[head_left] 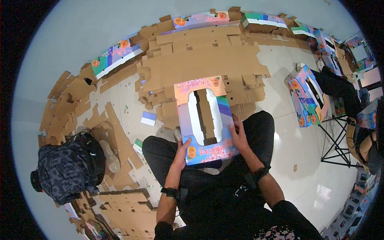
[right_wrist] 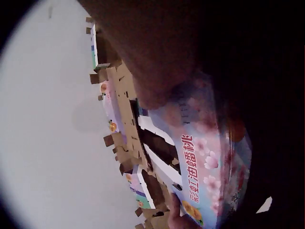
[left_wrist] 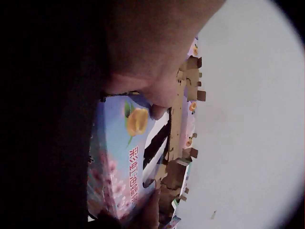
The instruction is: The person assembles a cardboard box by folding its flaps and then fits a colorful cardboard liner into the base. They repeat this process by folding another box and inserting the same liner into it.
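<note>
A colourful printed box (head_left: pixel 186 124) with peach pictures and a long white-edged opening in its top is held over the person's crossed legs. The left hand (head_left: pixel 181 155) grips its near left side, thumb on the printed face. The right hand (head_left: pixel 240 138) grips the right side near the lower corner. In the left wrist view the left hand (left_wrist: pixel 152 90) lies at the edge of the box (left_wrist: pixel 114 148). The right wrist view shows the right hand (right_wrist: pixel 159 90) on the box (right_wrist: pixel 195 157); the fingers' undersides are hidden.
Flattened cardboard (head_left: pixel 192 60) covers the floor ahead, with printed boxes (head_left: pixel 116 58) along the wall. A dark backpack (head_left: pixel 68 168) lies at the left. Another printed box (head_left: pixel 306 96) and a folding stool (head_left: pixel 338 140) stand at the right, beside another person's legs. Small scraps lie on the floor.
</note>
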Demonstrator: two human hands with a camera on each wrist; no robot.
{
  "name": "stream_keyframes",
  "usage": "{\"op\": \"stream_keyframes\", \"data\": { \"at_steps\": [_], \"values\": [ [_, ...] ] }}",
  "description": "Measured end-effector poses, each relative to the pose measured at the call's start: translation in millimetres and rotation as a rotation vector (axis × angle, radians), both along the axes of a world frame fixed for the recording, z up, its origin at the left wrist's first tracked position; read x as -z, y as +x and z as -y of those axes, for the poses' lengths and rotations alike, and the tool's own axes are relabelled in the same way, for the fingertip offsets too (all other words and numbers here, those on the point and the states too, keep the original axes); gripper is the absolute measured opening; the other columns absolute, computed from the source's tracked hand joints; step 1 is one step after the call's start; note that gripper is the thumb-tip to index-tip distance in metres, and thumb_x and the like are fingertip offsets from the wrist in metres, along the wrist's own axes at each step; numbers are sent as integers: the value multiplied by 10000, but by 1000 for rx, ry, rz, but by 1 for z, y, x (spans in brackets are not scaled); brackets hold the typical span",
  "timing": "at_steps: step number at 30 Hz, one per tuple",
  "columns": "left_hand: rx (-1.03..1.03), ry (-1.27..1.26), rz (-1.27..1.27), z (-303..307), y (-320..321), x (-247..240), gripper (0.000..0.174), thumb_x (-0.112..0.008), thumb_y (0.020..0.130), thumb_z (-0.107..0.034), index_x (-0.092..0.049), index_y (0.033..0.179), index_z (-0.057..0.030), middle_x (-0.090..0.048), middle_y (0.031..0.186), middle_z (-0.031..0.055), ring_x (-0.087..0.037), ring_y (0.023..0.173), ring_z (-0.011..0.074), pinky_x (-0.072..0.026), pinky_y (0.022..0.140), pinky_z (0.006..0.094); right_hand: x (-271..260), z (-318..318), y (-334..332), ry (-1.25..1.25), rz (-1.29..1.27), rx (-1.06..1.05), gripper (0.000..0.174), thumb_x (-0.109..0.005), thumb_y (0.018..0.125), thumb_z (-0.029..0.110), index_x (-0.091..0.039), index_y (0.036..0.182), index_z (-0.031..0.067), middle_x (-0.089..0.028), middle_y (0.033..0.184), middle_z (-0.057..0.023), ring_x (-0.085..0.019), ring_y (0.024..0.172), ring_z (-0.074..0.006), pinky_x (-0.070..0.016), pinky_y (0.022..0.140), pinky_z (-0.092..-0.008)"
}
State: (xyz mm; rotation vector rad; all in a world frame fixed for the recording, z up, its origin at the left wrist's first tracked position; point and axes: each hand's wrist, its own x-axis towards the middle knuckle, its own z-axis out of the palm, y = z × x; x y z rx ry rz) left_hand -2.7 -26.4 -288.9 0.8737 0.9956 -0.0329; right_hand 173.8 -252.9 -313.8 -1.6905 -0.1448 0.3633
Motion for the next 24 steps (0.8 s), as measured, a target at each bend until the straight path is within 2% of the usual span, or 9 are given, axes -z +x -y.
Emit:
{"op": "stream_keyframes", "data": {
  "at_steps": [4, 6, 9, 13, 14, 18, 19, 22, 24],
  "values": [
    [106, -130, 41, -14, 5, -5, 704, -743, 934, -357, -445, 1428, 46, -623, 1300, 157, -628, 1197, 270, -528, 1001, 408, 7, 3, 9, -225, 32, -35, 439, -680, 974, 277, -576, 1287, -12, -633, 1239, -227, -633, 1057, -408, -515, 921, -489],
    [80, -128, 84, -13, 7, -21, 658, -756, 924, -326, -484, 1393, 47, -649, 1244, 159, -642, 1167, 260, -537, 984, 399, -14, 4, 8, -367, 103, -16, 448, -721, 930, 268, -580, 1263, 2, -629, 1230, -219, -619, 1066, -407, -510, 922, -498],
    [33, -27, 147, 7, 17, -51, 662, -779, 904, -287, -472, 1378, 58, -644, 1231, 181, -647, 1143, 259, -546, 965, 395, -96, 0, -7, -661, 752, -55, 527, -768, 849, 268, -586, 1283, 30, -608, 1249, -180, -601, 1072, -388, -496, 926, -500],
    [-45, 171, 146, 77, 48, -107, 928, -855, 827, -313, -259, 1437, 54, -524, 1317, 211, -587, 1183, 295, -528, 973, 409, -229, 11, -49, -732, 661, -454, 921, -872, 688, 397, -481, 1460, 82, -569, 1326, -120, -587, 1113, -337, -483, 911, -476],
    [-23, 188, 181, 90, 61, -118, 963, -866, 810, -322, -243, 1443, 51, -504, 1333, 211, -566, 1205, 291, -514, 993, 408, -241, 16, -53, -752, 610, -481, 1094, -895, 631, 452, -392, 1534, 92, -536, 1388, -136, -564, 1163, -340, -465, 915, -493],
    [54, 35, 321, 149, 124, -161, 1025, -884, 805, -281, -176, 1479, 27, -435, 1390, 200, -487, 1281, 279, -426, 1090, 416, -257, 50, -25, -876, 609, -235, 1199, -925, 598, 377, -296, 1574, 79, -451, 1475, -203, -489, 1287, -397, -407, 978, -542],
    [99, -32, 393, 163, 135, -162, 1027, -880, 817, -278, -164, 1495, 10, -437, 1385, 198, -486, 1279, 275, -419, 1096, 425, -261, 62, -14, -886, 636, -159, 1157, -933, 578, 317, -355, 1552, 83, -474, 1448, -198, -497, 1289, -404, -422, 980, -528],
    [215, 196, 533, 221, 167, -136, 847, -802, 904, -330, -268, 1488, -30, -498, 1372, 137, -511, 1270, 266, -435, 1098, 417, -268, 109, 25, -842, 675, -74, 966, -916, 586, 234, -492, 1442, 89, -516, 1392, -186, -561, 1218, -415, -481, 986, -474],
    [466, 268, 536, 228, 169, -129, 802, -776, 930, -331, -302, 1498, -22, -492, 1403, 135, -499, 1306, 263, -423, 1116, 414, -269, 145, 54, -705, 745, -71, 855, -922, 567, 128, -539, 1330, 88, -571, 1302, -163, -603, 1163, -398, -503, 997, -421]
  ]
}}
